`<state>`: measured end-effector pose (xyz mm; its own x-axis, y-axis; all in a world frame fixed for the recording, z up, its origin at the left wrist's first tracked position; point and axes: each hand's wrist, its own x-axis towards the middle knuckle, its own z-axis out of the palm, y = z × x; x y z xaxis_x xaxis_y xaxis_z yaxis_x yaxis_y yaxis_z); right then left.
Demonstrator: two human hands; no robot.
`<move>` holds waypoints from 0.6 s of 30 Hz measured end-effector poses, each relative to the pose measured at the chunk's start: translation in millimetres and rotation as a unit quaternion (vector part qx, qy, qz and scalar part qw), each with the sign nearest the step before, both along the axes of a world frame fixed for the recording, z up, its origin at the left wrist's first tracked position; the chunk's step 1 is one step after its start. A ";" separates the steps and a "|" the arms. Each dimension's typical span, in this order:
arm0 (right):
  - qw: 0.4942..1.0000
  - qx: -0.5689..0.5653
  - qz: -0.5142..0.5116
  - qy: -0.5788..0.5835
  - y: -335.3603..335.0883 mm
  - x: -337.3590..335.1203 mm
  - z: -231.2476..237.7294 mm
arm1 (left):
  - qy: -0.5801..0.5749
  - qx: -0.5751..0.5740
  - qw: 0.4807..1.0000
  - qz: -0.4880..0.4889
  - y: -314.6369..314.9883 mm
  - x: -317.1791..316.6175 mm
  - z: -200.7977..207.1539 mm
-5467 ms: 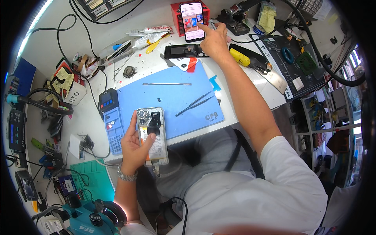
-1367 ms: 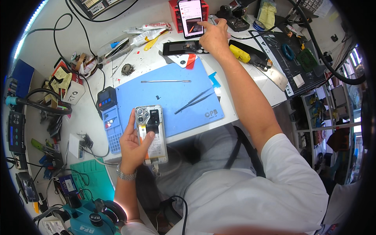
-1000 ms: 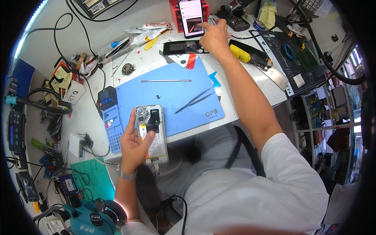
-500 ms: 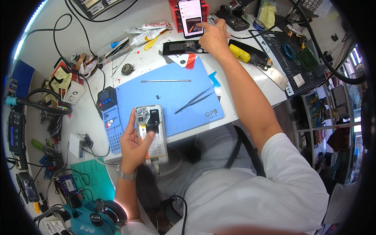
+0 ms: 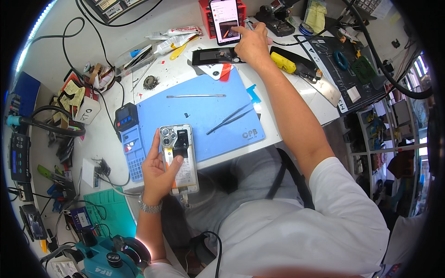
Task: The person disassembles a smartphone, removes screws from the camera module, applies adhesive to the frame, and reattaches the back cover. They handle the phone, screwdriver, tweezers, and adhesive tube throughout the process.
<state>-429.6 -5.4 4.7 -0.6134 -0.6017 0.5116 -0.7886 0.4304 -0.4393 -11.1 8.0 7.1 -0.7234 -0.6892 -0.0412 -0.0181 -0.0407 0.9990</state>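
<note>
My left hand (image 5: 160, 172) grips an opened smartphone (image 5: 187, 171) near the front edge of the blue mat (image 5: 213, 146). Its back cover is off, so the camera lenses, a black part and the battery show; my thumb lies across it. A cable end hangs at its bottom edge. At the back, a second phone (image 5: 225, 30) stands upright with its screen lit. The index finger of my right hand (image 5: 254, 45) is stretched out against that screen's lower right, the other fingers partly curled. Behind this hand a slim tool is partly hidden; whether I hold it I cannot tell.
Tweezers (image 5: 228, 119) and a metal spudger (image 5: 196, 96) lie on the mat. A dark phone part (image 5: 213, 56) and a yellow-handled tool (image 5: 283, 63) sit beyond it. To the left are a blue tray (image 5: 133, 153) and a teal microscope (image 5: 104, 257); a black mat (image 5: 340, 85) lies right.
</note>
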 end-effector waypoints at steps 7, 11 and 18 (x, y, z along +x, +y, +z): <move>1.000 -0.024 -0.013 0.004 -0.5 1.6 2.8 | 0.019 -0.006 1.000 0.023 2.0 -2.4 -2.3; 1.000 -0.015 -0.020 0.012 1.0 1.7 4.4 | 0.001 0.003 1.000 0.001 0.7 -0.2 0.6; 0.999 -0.049 -0.012 0.014 0.0 1.0 4.4 | 0.004 0.002 1.000 0.001 0.6 -0.3 0.0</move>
